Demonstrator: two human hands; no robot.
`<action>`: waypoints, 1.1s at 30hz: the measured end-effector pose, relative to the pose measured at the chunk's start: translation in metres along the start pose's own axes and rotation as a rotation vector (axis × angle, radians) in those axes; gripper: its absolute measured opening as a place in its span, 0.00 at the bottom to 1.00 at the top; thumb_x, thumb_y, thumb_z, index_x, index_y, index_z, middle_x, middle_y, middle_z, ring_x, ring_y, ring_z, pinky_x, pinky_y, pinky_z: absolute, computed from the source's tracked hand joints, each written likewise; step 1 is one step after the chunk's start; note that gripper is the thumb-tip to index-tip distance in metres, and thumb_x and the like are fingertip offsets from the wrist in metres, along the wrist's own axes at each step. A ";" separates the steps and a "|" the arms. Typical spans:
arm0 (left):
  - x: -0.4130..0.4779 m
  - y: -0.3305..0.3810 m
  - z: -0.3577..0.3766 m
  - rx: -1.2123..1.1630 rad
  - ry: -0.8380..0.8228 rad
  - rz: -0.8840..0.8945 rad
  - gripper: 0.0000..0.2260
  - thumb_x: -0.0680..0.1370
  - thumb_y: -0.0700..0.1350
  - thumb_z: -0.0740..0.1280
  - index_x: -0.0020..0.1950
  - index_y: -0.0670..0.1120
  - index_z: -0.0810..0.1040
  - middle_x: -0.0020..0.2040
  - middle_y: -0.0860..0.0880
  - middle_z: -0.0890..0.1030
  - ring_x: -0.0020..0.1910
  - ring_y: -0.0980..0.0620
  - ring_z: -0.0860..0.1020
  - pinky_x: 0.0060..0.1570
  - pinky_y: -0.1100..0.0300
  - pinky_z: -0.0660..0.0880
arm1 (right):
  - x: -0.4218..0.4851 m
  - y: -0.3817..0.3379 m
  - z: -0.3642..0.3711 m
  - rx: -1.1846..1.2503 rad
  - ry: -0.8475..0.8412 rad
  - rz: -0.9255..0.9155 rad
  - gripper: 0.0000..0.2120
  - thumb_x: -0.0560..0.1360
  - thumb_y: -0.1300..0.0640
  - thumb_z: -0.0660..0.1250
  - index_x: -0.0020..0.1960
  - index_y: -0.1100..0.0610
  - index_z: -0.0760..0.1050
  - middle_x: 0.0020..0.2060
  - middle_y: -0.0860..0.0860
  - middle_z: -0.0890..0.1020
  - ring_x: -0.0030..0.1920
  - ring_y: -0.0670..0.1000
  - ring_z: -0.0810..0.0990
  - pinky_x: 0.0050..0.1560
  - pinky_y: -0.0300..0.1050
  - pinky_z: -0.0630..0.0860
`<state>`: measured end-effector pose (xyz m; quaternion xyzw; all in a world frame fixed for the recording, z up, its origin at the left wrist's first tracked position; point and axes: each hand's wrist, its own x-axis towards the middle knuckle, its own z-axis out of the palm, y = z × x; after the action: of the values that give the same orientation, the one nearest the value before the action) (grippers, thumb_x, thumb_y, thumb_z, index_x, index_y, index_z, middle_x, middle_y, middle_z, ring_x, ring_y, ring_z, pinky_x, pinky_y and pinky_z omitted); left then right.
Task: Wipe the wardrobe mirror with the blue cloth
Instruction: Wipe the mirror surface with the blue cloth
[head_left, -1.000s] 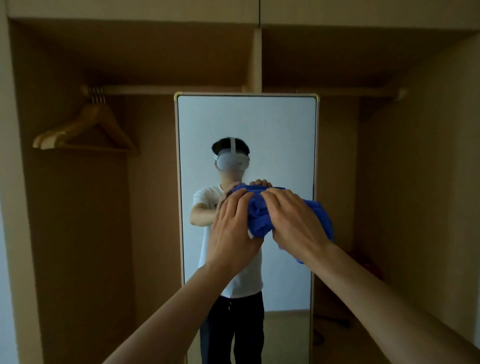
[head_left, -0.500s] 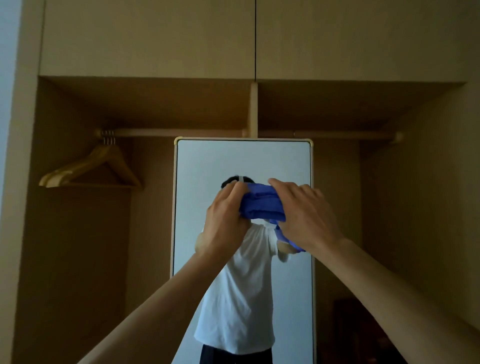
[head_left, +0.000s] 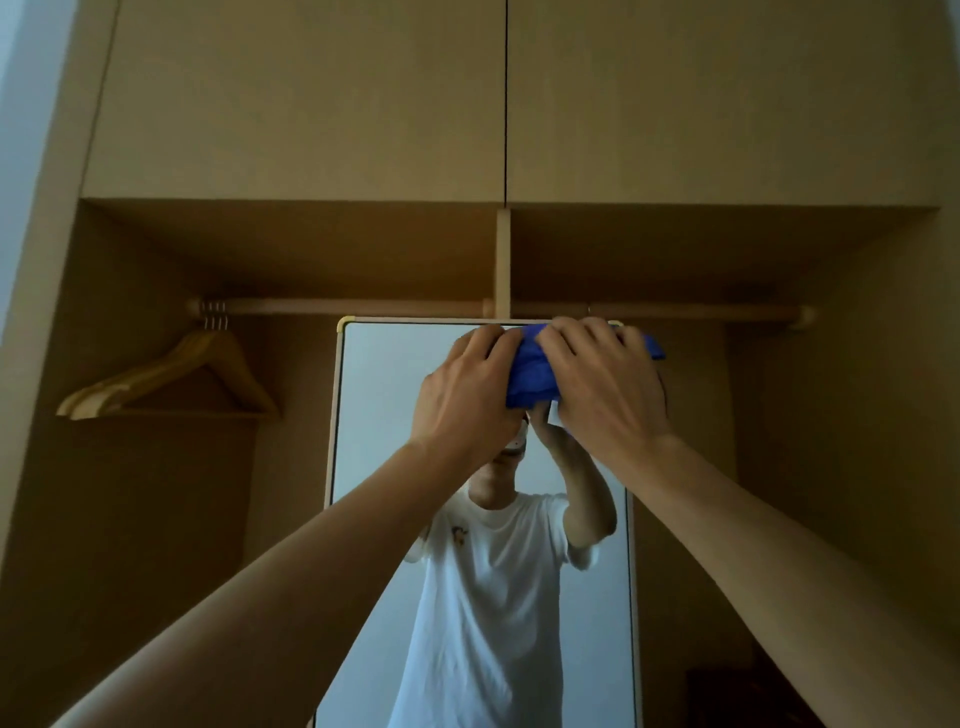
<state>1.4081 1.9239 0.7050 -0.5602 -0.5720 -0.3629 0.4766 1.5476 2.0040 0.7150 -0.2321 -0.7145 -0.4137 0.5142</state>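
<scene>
A tall mirror (head_left: 379, 415) in a pale frame stands inside the open wooden wardrobe. Bunched against its top right part is the blue cloth (head_left: 530, 371), reaching up to the top edge of the frame. My left hand (head_left: 465, 402) grips the cloth's left side with curled fingers. My right hand (head_left: 605, 387) lies over its right side, fingers curled round it, and a blue corner sticks out past this hand at the mirror's right edge. The mirror reflects a person in a white T-shirt with both arms raised.
A wooden rail (head_left: 363, 306) runs just above the mirror's top. Wooden hangers (head_left: 171, 382) hang from it at the left. A vertical divider (head_left: 502, 262) meets the rail above the mirror. Closed upper cabinet doors (head_left: 311, 98) fill the top. Something dark (head_left: 727, 691) sits low on the right.
Both hands have carried the cloth upward along the mirror, from about its middle to its top edge. The camera has tilted up with them.
</scene>
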 end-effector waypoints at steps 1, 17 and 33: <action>0.006 0.000 0.001 0.016 0.002 0.017 0.31 0.74 0.48 0.75 0.75 0.49 0.69 0.71 0.50 0.73 0.68 0.47 0.73 0.56 0.48 0.80 | 0.004 0.002 0.003 -0.003 0.009 0.004 0.21 0.71 0.59 0.71 0.62 0.59 0.73 0.58 0.57 0.80 0.56 0.60 0.78 0.57 0.57 0.73; 0.012 -0.014 0.028 0.038 -0.028 -0.027 0.29 0.73 0.46 0.74 0.74 0.49 0.72 0.72 0.50 0.74 0.72 0.47 0.71 0.68 0.50 0.71 | 0.011 -0.006 0.040 0.080 -0.057 0.025 0.22 0.70 0.51 0.71 0.62 0.55 0.73 0.57 0.53 0.81 0.59 0.56 0.77 0.63 0.54 0.70; -0.026 -0.011 0.043 -0.050 -0.018 -0.080 0.29 0.74 0.46 0.73 0.76 0.49 0.73 0.76 0.52 0.73 0.79 0.48 0.64 0.73 0.51 0.67 | -0.017 -0.027 0.049 0.104 -0.056 0.029 0.15 0.71 0.54 0.68 0.57 0.57 0.75 0.52 0.54 0.80 0.55 0.56 0.76 0.62 0.53 0.71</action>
<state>1.3894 1.9561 0.6690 -0.5521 -0.5890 -0.3907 0.4423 1.5069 2.0312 0.6835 -0.2270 -0.7456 -0.3619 0.5114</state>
